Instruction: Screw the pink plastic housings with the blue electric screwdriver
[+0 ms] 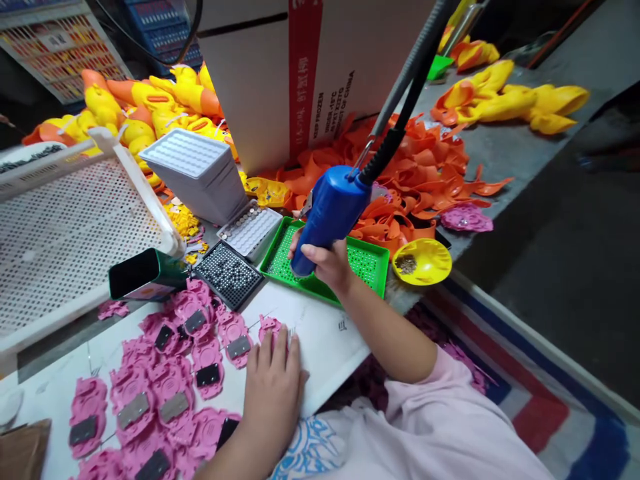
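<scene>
Head view: my right hand [327,261] is wrapped around the barrel of a blue electric screwdriver [327,217], fingers closed on its lower part, tip down over the green tray [373,267] near the desk's right edge. The tool hangs from a dark cable [400,120] running up out of frame, so I judge most of its weight is carried; the smooth plastic body looks rigid and best held low on the barrel, as it is now.

My left hand [273,387] lies flat, fingers spread and gripping nothing, pressing on the white sheet at the desk's near edge, fingertips touching a pink plastic piece [270,328]. These pink pieces [170,387], many with metal plates, look light, thin and stiff, likely to skid on the sheet; I would pinch one by its rim.

The screwdriver's bit is hidden behind my hand. I cannot tell what the green tray holds. The contents of the yellow dish [423,261] are too small to make out.
</scene>
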`<state>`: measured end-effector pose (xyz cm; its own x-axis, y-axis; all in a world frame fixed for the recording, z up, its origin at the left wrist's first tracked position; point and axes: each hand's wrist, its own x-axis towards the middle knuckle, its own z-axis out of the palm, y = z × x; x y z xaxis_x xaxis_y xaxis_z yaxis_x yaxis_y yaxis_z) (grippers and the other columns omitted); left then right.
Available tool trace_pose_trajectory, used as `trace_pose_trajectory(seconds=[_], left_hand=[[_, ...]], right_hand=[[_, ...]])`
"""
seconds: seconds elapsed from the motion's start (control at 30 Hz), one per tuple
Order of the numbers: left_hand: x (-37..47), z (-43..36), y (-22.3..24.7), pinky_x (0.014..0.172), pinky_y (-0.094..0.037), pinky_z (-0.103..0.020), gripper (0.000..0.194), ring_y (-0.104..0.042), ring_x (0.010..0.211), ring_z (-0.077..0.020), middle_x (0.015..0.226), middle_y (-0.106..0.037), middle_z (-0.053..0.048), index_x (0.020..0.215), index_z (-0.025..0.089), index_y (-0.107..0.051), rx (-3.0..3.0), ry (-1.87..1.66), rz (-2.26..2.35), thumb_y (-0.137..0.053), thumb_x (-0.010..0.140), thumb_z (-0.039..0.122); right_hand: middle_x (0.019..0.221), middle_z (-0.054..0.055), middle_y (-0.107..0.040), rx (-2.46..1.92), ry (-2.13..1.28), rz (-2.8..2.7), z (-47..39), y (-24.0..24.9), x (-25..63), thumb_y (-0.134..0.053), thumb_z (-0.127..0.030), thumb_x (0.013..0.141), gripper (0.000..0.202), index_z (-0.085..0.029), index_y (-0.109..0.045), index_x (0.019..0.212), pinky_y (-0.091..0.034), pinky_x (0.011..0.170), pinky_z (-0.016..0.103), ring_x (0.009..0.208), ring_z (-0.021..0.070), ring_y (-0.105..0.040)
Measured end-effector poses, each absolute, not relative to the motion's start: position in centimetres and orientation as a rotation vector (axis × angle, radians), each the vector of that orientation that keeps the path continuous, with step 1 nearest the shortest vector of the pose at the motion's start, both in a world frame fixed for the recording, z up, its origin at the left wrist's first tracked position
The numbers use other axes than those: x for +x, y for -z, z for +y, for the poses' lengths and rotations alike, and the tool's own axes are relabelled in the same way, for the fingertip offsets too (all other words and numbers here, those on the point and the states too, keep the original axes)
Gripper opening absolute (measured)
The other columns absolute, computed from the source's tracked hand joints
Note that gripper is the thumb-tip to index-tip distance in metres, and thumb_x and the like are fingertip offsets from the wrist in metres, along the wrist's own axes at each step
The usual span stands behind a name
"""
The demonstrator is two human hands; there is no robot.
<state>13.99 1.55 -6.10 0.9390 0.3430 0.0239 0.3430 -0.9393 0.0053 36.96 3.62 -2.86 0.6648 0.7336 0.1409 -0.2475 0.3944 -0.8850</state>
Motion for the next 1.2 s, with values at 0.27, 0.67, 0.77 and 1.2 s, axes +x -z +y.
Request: trace_pose_trajectory(seconds=[0.27,0.67,0.77,1.2], left_hand=[[14.4,1.6,7.3,0.097,-0.048,-0.047,0.04,-0.054,0.121,-0.0316,0.134,-0.059,-0.012,0.123,0.018,-0.061,3.098,-0.071,0.273,-0.05,0.085,0.011],[14.7,1.2,8.1,0.096,-0.052,-0.05,0.042,-0.05,0.127,-0.0361,0.136,-0.053,-0.025,0.128,0.005,-0.053,2.907,-0.102,0.173,-0.055,0.087,0.017],[14.6,1.1,8.1,0.098,-0.051,-0.051,0.047,-0.047,0.13,-0.0376,0.139,-0.049,-0.027,0.131,0.004,-0.05,2.884,-0.065,0.178,-0.057,0.086,0.016],[14.9,1.0,7.9,0.105,-0.047,-0.047,0.045,-0.052,0.126,-0.036,0.129,-0.06,-0.023,0.125,-0.001,-0.056,2.962,-0.016,0.044,-0.06,0.087,0.022]], right_hand=[[0.06,-0.001,-0.059,-0.994,-0.719,-0.559,3.5,2.8,36.9,-0.074,-0.042,0.055,0.029,-0.019,-0.058,0.062,-0.045,0.05,0.029,0.053,0.0127,-0.056],[0.056,-0.003,-0.057,-1.024,-0.714,-0.562,3.9,2.6,36.7,-0.072,-0.039,0.053,0.027,-0.02,-0.054,0.06,-0.043,0.048,0.028,0.048,0.0112,-0.052],[0.059,-0.003,-0.058,-0.993,-0.694,-0.541,3.6,2.3,36.7,-0.074,-0.04,0.052,0.03,-0.02,-0.055,0.064,-0.044,0.048,0.028,0.049,0.0117,-0.054],[0.065,-0.001,-0.06,-0.837,-0.753,-0.604,-0.7,-0.2,34.8,-0.073,-0.046,0.06,0.041,-0.023,-0.057,0.09,-0.049,0.055,0.035,0.056,0.0176,-0.059]])
